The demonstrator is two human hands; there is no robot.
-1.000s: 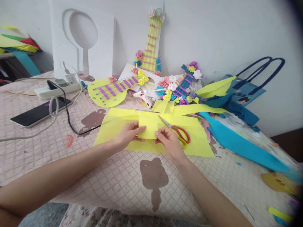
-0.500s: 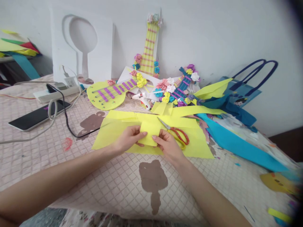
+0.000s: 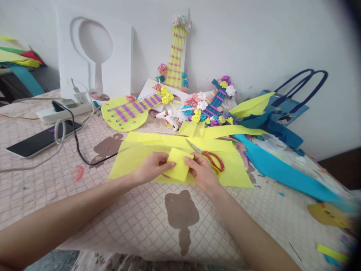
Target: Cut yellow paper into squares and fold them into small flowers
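Observation:
Both my hands hold a small folded piece of yellow paper [image 3: 179, 168] just above a large yellow sheet [image 3: 132, 154] spread on the table. My left hand [image 3: 152, 167] pinches the piece's left edge, thumb on top. My right hand [image 3: 201, 174] pinches its right edge. Red-handled scissors [image 3: 210, 158] lie on the sheet right behind my right hand, blades pointing back-left.
Paper guitars with paper flowers [image 3: 126, 111] and a white glue gun [image 3: 169, 118] crowd the back by the wall. Blue paper [image 3: 279, 165] and a blue bag [image 3: 284, 109] lie at the right. A phone [image 3: 39, 139], black cable [image 3: 79, 146] and power strip [image 3: 59, 111] sit at the left.
The yellow piece has been folded smaller and turned so it sits tilted between my fingers. Both hands stayed in place over the sheet.

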